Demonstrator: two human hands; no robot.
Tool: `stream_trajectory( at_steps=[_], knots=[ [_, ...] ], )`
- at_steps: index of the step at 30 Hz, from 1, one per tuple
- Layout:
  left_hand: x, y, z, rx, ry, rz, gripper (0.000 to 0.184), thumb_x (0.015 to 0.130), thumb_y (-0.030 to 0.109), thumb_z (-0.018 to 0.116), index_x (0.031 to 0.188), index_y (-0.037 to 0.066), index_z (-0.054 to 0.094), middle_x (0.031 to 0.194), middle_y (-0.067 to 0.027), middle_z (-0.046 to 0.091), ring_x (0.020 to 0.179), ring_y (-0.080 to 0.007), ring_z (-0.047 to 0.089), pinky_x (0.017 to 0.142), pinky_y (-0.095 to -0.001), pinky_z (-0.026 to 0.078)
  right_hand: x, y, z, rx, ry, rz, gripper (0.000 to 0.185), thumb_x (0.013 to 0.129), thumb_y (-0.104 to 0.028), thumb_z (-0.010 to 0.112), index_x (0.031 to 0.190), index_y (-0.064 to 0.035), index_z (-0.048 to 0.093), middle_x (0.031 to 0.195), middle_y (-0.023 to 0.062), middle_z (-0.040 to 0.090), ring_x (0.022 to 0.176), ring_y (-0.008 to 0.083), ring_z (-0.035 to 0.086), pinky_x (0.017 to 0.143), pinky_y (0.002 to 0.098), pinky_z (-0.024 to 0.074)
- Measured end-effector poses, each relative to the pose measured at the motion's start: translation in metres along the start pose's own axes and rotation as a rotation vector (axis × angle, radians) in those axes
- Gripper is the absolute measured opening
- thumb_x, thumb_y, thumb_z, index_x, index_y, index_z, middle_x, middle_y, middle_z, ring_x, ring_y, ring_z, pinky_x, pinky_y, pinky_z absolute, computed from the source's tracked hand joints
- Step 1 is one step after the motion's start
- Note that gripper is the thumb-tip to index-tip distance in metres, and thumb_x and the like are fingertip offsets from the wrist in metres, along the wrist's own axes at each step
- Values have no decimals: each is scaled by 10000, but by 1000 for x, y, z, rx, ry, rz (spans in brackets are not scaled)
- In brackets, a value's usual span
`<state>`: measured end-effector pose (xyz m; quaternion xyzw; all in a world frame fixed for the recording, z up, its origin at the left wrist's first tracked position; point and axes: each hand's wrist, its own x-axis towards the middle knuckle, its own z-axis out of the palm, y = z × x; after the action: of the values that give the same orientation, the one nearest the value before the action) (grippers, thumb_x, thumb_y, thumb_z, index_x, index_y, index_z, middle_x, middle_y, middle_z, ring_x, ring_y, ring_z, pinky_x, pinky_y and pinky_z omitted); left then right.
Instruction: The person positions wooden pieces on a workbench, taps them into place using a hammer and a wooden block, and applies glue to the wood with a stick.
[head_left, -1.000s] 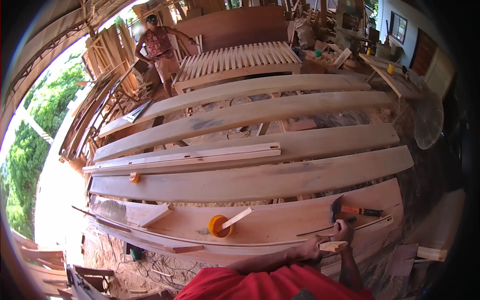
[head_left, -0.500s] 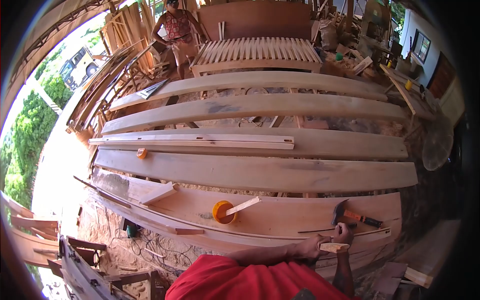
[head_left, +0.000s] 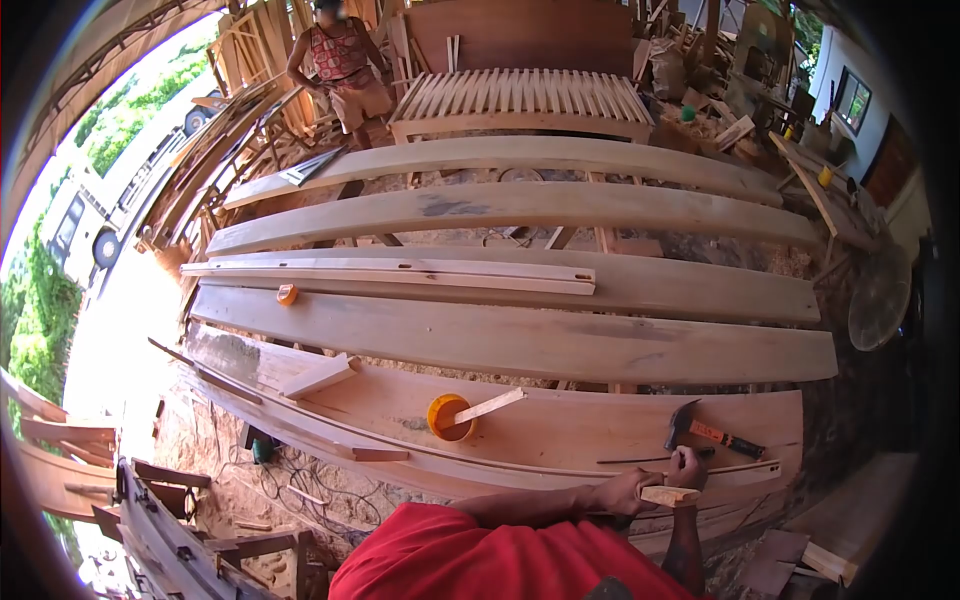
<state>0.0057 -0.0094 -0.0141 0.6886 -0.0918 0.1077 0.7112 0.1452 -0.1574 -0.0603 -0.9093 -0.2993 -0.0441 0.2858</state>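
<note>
- A short wood piece (head_left: 670, 496) is held in the closed left hand (head_left: 626, 492), above the front edge of the nearest board (head_left: 560, 440).
- The right hand (head_left: 686, 468) is curled just beside it; whether the thin dark rod (head_left: 630, 461) is gripped cannot be told.
- Near that board's right end, a hammer (head_left: 712, 433) is laid.
- Left of the rod, a wooden stick (head_left: 490, 406) is stood leaning in a yellow container (head_left: 452, 418).
</note>
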Motion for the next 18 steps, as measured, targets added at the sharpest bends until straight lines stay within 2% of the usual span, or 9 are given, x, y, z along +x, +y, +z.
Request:
stream_trajectory(
  at_steps=[3, 5, 6, 15, 18],
  knots=[
    [0, -1, 0, -2, -2, 8, 211, 800, 159, 699, 873, 23, 555, 741, -185, 622, 691, -374, 624, 629, -411, 473, 1, -8, -5, -7, 0, 4, 133, 875, -189, 633, 905, -62, 658, 788, 135, 653, 726, 326, 646, 658, 419, 500],
    [0, -1, 0, -15, -5, -7, 223, 789, 159, 720, 859, 22, 558, 766, -173, 617, 697, -342, 611, 645, -398, 471, 3, -16, -11, -5, -77, 85, 134, 862, -170, 617, 907, -51, 660, 865, 162, 677, 836, 384, 650, 730, 457, 505],
    [0, 0, 0, -27, -9, -22, 236, 779, 159, 741, 845, 20, 561, 791, -161, 611, 703, -309, 598, 660, -385, 470, 3, -15, -10, -6, -78, 83, 134, 862, -170, 617, 907, -51, 660, 865, 162, 677, 836, 384, 650, 730, 457, 505],
    [1, 7, -3, -41, -24, -28, 228, 776, 150, 734, 821, 22, 552, 768, -154, 604, 692, -295, 600, 647, -381, 464, 1, -1, -2, 10, -61, 64, 125, 857, -159, 631, 901, -45, 662, 871, 176, 679, 834, 388, 653, 733, 456, 510],
    [0, -2, 2, 0, -7, -28, 227, 777, 148, 729, 818, 21, 545, 759, -153, 597, 688, -297, 596, 649, -378, 462, 0, 10, 4, -13, -14, -2, 179, 863, -237, 633, 911, -69, 674, 836, 154, 680, 772, 341, 673, 694, 418, 523]
  ],
)
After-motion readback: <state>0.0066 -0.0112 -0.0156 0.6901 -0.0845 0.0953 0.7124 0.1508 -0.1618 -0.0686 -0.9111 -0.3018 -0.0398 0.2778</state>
